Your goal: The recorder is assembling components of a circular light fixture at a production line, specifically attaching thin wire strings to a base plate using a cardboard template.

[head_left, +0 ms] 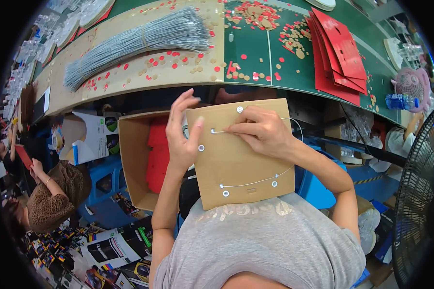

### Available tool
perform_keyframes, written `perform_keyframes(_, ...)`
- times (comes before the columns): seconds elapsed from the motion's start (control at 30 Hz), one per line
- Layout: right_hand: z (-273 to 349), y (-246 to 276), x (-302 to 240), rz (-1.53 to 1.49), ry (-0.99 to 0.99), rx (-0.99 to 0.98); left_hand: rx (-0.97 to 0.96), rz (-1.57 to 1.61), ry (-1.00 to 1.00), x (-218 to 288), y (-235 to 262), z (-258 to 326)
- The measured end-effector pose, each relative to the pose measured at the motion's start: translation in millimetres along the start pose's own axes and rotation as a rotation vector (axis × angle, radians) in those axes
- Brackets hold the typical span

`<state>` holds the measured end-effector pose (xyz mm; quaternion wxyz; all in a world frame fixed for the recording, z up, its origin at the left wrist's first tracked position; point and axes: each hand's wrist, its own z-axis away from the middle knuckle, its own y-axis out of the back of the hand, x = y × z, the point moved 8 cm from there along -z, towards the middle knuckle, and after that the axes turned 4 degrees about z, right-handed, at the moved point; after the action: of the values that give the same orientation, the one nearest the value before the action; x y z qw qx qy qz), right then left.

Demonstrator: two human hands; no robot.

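Note:
A brown cardboard panel [243,164] leans against my lap and the green table's front edge, with several round white fasteners and small slots in it. Through the slots runs a thin pale wire [248,185]; it crosses the lower part and loops out past the right edge. My right hand [265,129] lies over the panel's upper half, thumb and fingertips pinching the wire beside the upper left slot. At the panel's left edge, my left hand [182,137] is raised with its fingers apart, nothing visible in it.
On the table lie a bundle of grey wires [140,45], red card sheets [337,53] and scattered round cut-outs [255,17]. An open carton [135,164] with red pieces stands left. A black fan [419,192] is at right. Another person [53,197] sits at left.

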<state>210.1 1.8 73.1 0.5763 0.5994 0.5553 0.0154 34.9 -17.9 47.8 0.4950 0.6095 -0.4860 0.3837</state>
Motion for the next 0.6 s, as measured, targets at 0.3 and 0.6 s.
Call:
perform_keyframes(0.3,0,-9,-27,0.220,0.245,-0.063,0.045,0.514,0.354,-24,-13,29)
perform_keyframes(0.6,14,-20,-47,0.612,0.366,-0.263,0.026,0.527,0.335,-26,-17,30)
